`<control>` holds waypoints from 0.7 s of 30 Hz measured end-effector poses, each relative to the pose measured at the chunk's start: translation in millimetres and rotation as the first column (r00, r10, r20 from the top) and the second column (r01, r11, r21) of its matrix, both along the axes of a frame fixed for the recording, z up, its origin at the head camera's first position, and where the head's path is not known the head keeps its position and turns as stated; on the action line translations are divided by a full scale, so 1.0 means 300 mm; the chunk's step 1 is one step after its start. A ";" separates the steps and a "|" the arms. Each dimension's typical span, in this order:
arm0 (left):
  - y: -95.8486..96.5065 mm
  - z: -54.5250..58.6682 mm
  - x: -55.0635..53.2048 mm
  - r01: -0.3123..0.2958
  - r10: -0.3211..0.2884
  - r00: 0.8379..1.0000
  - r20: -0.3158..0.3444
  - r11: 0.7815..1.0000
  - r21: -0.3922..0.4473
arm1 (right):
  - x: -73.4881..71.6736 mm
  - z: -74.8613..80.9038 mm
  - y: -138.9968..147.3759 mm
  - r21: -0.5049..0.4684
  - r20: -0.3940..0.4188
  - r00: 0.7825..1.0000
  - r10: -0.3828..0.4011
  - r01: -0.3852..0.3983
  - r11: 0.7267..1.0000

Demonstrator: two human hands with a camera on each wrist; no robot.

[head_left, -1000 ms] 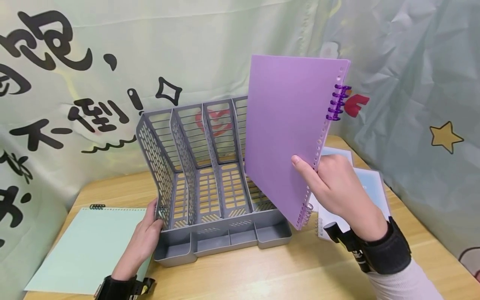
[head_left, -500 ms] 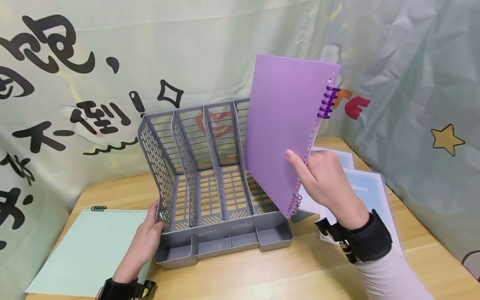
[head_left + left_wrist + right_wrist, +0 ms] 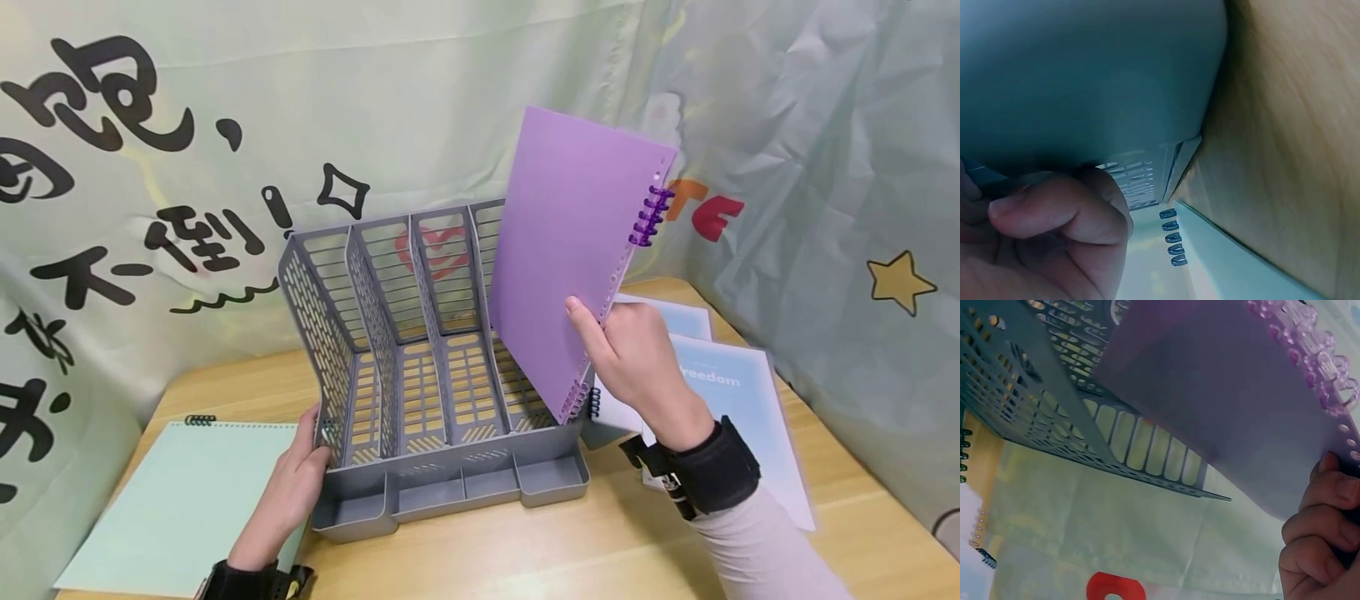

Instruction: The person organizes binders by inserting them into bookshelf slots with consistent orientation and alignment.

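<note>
A purple loose-ring notebook (image 3: 577, 233) stands tilted in the rightmost slot of a grey file organizer (image 3: 450, 450). My right hand (image 3: 641, 358) grips its ringed edge, the thumb flat on the cover facing me and the fingers behind, as the right wrist view shows. The notebook's lower left corner reaches down between the slot's walls, while its lower ringed corner overlaps the front ledge. My left hand (image 3: 292, 479) holds the organizer's left front corner. Seen from the left wrist, the fingers (image 3: 1072, 212) curl at the grey wall.
A mint-green spiral notebook (image 3: 180, 500) lies left of the organizer. Pale blue notebooks (image 3: 738, 417) lie overlapping on the right, partly under my right forearm. Several tall slots line the organizer, with small trays along its front. A printed curtain (image 3: 450, 100) hangs behind the wooden table (image 3: 525, 550).
My right hand has brought the purple notebook leftward and slightly up, tilting its top to the right, with its lower corner now over the organizer's front. The left hand stays put.
</note>
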State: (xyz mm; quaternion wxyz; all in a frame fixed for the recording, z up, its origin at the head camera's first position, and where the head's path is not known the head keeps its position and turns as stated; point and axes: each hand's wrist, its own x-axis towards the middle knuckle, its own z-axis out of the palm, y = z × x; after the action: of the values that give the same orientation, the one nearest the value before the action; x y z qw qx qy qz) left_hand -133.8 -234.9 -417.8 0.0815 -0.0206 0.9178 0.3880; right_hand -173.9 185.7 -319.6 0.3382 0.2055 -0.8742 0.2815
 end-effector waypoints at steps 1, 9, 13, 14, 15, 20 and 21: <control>0.000 0.000 0.000 0.000 0.000 1.000 0.002 1.000 0.001 | -0.003 -0.004 -0.002 -0.002 -0.001 1.000 -0.001 0.001 1.000; 0.000 0.001 -0.002 0.002 -0.002 1.000 0.017 1.000 0.008 | -0.033 -0.047 -0.012 -0.027 0.005 1.000 -0.022 0.022 0.999; -0.002 0.000 -0.002 0.005 -0.005 1.000 0.015 1.000 0.015 | -0.050 -0.071 -0.019 -0.039 0.025 0.999 -0.028 0.028 0.999; -0.003 0.000 -0.002 0.005 -0.005 1.000 0.014 1.000 0.017 | -0.055 -0.077 -0.021 -0.038 0.027 0.999 -0.031 0.032 0.999; -0.004 -0.001 -0.002 0.005 -0.005 1.000 0.016 1.000 0.018 | -0.059 -0.083 -0.022 -0.034 0.029 0.999 -0.035 0.036 0.999; -0.006 -0.005 -0.005 0.006 -0.006 1.000 0.027 1.000 0.025 | -0.073 -0.111 -0.023 -0.014 0.034 0.998 -0.054 0.054 0.998; -0.006 -0.006 -0.006 0.007 -0.008 1.000 0.027 1.000 0.026 | -0.074 -0.116 -0.021 -0.013 0.040 0.997 -0.059 0.059 0.998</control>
State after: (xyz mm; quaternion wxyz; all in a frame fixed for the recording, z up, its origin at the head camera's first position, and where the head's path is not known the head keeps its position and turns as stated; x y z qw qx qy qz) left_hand -135.7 -236.6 -419.6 0.0957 -0.0214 0.9116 0.3993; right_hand -196.0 179.4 -354.6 0.3304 0.1715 -0.8844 0.2816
